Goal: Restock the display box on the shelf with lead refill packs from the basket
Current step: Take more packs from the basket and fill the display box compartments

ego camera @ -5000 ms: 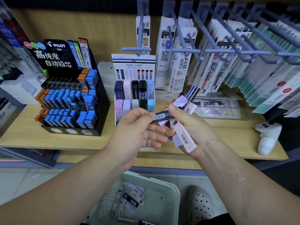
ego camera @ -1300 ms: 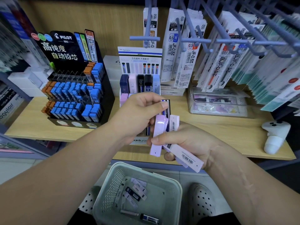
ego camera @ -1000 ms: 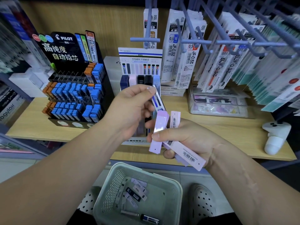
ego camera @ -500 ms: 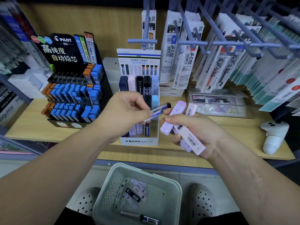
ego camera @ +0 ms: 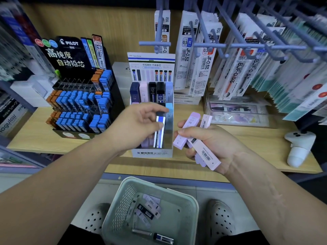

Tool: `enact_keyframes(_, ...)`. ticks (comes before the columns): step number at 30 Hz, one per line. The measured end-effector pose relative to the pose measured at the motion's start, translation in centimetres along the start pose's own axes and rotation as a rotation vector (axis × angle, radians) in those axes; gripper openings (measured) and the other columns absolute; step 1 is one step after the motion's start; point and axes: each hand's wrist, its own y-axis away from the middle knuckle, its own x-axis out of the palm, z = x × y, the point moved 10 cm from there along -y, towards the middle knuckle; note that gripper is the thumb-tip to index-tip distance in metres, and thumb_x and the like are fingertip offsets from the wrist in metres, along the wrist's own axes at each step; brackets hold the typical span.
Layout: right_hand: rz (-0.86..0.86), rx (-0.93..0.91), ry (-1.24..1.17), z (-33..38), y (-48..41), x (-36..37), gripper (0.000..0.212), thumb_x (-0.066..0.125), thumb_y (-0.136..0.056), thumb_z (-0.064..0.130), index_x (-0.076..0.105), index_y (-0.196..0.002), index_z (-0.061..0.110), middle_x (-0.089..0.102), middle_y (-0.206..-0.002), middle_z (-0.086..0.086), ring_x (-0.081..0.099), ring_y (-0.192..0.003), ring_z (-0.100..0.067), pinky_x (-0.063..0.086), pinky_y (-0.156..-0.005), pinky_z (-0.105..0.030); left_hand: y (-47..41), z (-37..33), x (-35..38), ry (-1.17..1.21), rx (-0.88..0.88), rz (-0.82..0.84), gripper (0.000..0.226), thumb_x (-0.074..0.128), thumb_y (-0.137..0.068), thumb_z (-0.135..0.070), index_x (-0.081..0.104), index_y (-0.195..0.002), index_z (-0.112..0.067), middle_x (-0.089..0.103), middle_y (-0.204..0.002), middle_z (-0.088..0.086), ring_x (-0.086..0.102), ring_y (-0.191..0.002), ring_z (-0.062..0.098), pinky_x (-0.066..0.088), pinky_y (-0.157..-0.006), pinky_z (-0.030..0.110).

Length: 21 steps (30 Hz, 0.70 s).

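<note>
Tipped upright since half a second ago, the blue-and-white pack (ego camera: 160, 133) is pinched near its top by the left hand (ego camera: 136, 126) and held over a front slot of the display box (ego camera: 152, 153). Several pastel packs (ego camera: 207, 152) are clamped in the right hand (ego camera: 212, 138). More are seen in the basket (ego camera: 192, 202), so restocking is judged unfinished.
</note>
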Motion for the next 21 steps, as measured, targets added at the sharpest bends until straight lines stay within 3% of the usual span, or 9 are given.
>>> enact_keyframes(4, -0.037, -0.001, -0.013, 0.2, -0.1, -1.0, 0.012, 0.069, -0.087, 0.0, 0.07, -0.095, 0.009, 0.071, -0.082, -0.014, 0.061, -0.063, -0.018, 0.041, -0.042, -0.02, -0.2, -0.3, -2.8, 0.042, 0.057, -0.233, 0.031, 0.076, -0.083, -0.003, 0.076, -0.101, -0.028, 0.057, -0.067, -0.013, 0.064, -0.055, 0.02, 0.061, -0.07, 0.038)
enact_keyframes(7, -0.047, -0.001, -0.018, 0.3, 0.0, -1.3, 0.015, 0.069, -0.087, 0.0, 0.07, -0.098, 0.009, 0.072, -0.08, -0.013, 0.06, -0.066, -0.019, 0.041, -0.042, -0.02, 0.0, -0.7, -2.1, -0.059, 0.113, -0.203, 0.027, 0.079, -0.08, -0.004, 0.073, -0.097, -0.025, 0.058, -0.069, -0.01, 0.066, -0.06, 0.021, 0.061, -0.071, 0.031)
enact_keyframes(10, -0.041, 0.0, -0.014, 0.2, 0.0, -1.3, 0.015, 0.07, -0.086, 0.0, 0.07, -0.098, 0.009, 0.072, -0.08, -0.013, 0.059, -0.068, -0.019, 0.041, -0.043, -0.02, 0.2, -0.6, -1.0, -0.144, 0.137, -0.165, 0.024, 0.08, -0.078, -0.004, 0.067, -0.085, -0.022, 0.061, -0.067, -0.009, 0.059, -0.059, 0.004, 0.05, -0.065, 0.014)
enact_keyframes(21, -0.016, -0.01, 0.006, 0.4, 0.2, -1.2, 0.015, 0.07, -0.087, 0.001, 0.068, -0.099, 0.01, 0.071, -0.08, -0.012, 0.06, -0.065, -0.018, 0.04, -0.043, -0.02, 0.4, 1.0, 1.3, -0.394, 0.189, -0.12, 0.028, 0.08, -0.077, -0.005, 0.06, -0.073, -0.024, 0.059, -0.062, -0.012, 0.054, -0.054, 0.002, 0.049, -0.059, 0.023)
